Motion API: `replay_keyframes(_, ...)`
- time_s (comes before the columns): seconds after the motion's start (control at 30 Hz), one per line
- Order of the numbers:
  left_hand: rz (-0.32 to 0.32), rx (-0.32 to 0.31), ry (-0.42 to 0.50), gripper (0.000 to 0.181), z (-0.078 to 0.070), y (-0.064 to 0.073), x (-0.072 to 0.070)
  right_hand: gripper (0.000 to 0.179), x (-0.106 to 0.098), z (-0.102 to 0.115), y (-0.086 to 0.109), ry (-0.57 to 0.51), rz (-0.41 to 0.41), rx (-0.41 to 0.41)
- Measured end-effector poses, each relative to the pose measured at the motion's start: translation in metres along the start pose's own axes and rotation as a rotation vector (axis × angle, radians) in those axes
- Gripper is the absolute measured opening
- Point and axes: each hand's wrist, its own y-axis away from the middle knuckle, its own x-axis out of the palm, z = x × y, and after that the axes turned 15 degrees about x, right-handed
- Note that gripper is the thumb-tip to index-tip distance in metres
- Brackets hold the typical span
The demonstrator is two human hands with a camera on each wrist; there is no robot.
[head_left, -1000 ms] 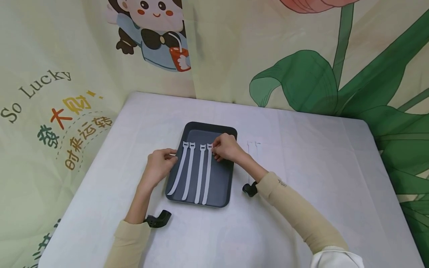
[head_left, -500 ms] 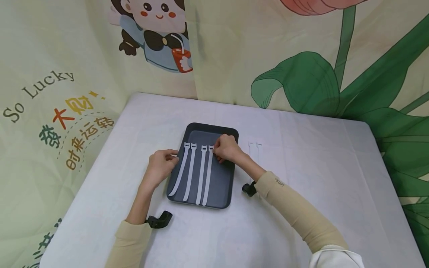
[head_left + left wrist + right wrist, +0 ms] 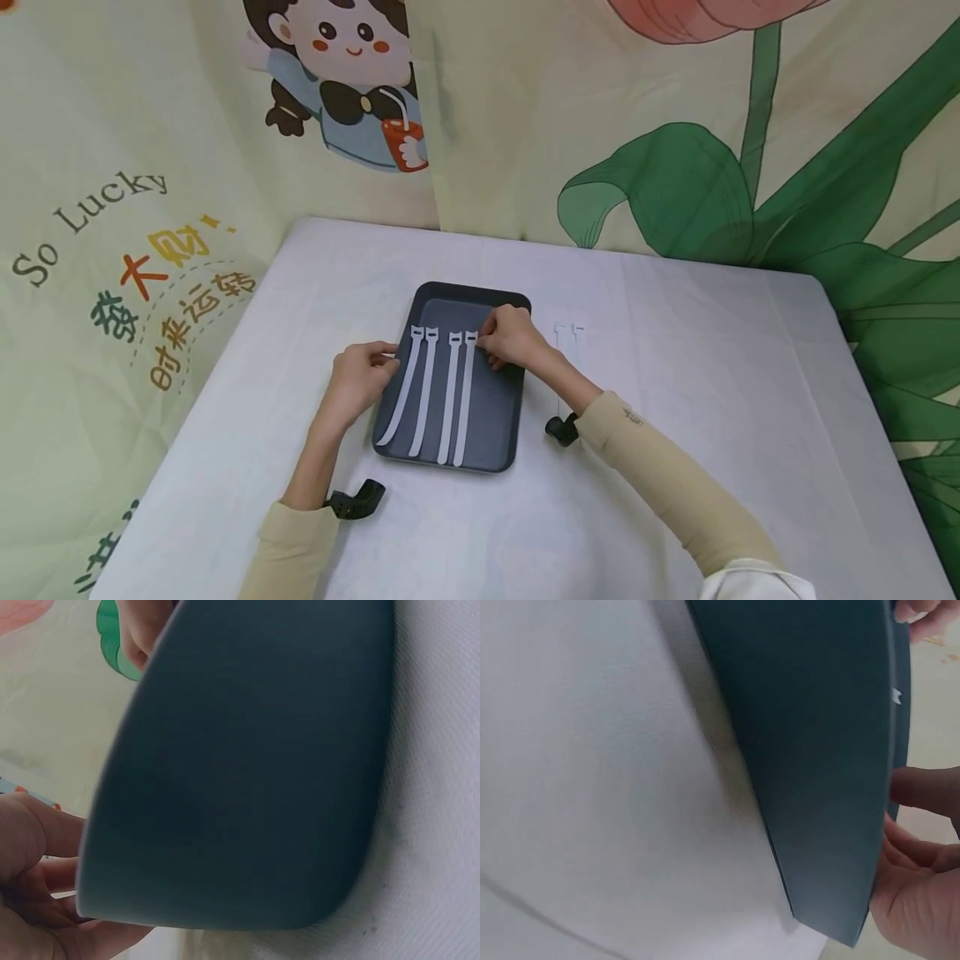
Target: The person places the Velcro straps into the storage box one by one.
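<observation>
four white straps point(image 3: 450, 398) lie in the dark tray point(image 3: 492, 417), and the step in hand looks like lining them up. the right hand point(image 3: 512, 335) has its fingers at the head of the rightmost strap point(image 3: 465, 398); whether they pinch it i cannot tell, nor whether the left hand point(image 3: 356, 379) grips the tray's left rim. next seems to call for a light, straightening nudge.

I face a worktop point(image 3: 675, 400) covered in white, lightly creased cloth point(image 3: 480, 542), its far corners rounded. Beyond it I see a pale backdrop point(image 3: 495, 167) printed with a cartoon figure point(image 3: 356, 125), a pink flower point(image 3: 712, 18) and broad green leaves point(image 3: 697, 196), with colourful lettering point(image 3: 141, 273) on my left; the light is soft
</observation>
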Motion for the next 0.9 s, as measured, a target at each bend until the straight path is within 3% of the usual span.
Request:
replay_keyframes(0.37, -0.009, -0.005, -0.011, 0.034, 0.001, 0.001, 0.001, 0.014, -0.011, -0.011, 0.016, -0.104, 0.007, -0.064)
replay_keyframes(0.9, -0.014, -0.002, 0.004, 0.034, -0.002, 0.000, 0.001, 0.016, -0.040, -0.040, 0.040, -0.237, -0.073, -0.108)
